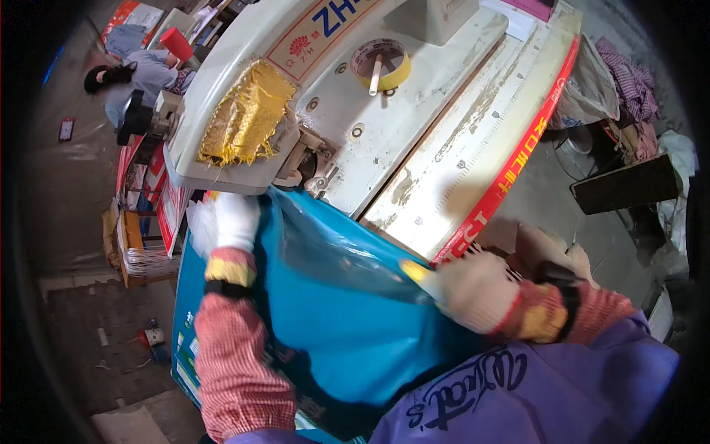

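Observation:
A blue plastic sack [347,333], with a crumpled clear film [318,244] along its upper edge, lies across my front and runs up to the industrial sewing machine [211,174]. My left hand [235,222], in a white knit glove, is beside the sack's upper left edge under the machine's head; its fingers are hidden and blurred. Farther right, my right hand [477,292] is closed on the sack's edge, its yellow glove tip [416,272] lying along the film. The needle area [299,174] sits just right of my left hand, close to the sack.
A tape roll [381,65] with a short white stick inside stands on the machine bed. A yellow woven pad [250,115] is fixed to the head. A ruled table edge [473,148] runs at the right. Another person [140,78] is at the far left, near stacked sacks [170,211].

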The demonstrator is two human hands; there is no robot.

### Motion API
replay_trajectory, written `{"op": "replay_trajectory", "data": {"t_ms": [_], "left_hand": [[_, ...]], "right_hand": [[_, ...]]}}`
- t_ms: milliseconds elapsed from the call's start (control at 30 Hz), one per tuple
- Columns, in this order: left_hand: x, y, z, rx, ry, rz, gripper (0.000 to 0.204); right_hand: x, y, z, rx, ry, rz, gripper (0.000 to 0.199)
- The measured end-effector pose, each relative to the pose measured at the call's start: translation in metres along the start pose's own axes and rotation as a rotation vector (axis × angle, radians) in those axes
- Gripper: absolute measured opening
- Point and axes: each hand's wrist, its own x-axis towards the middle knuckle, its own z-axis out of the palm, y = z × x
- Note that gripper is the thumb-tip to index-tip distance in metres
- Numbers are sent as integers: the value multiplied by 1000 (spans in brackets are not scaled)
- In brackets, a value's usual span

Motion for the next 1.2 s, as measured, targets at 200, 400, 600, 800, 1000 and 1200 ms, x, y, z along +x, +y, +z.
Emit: {"op": "replay_trajectory", "data": {"t_ms": [200,400,600,800,1000,1200], "left_hand": [[60,-110,-63,-13,41,-189,30],[35,-16,-133,186,-272,-42,23],[24,168,-193,-161,-524,539,38],[23,205,-188,-218,-1613,475,56],[56,187,-265,-250,-1316,-121,29],[9,209,-270,374,-1769,113,70]], "right_hand": [[85,-108,-51,71,181,-40,28],[135,-87,-73,-265,296,-585,24],[173,-76,-78,-306,173,-844,26],[197,-75,-64,-283,199,-895,23],[192,-76,-67,-268,233,-1000,22],[177,-70,-74,-530,279,-908,27]]}}
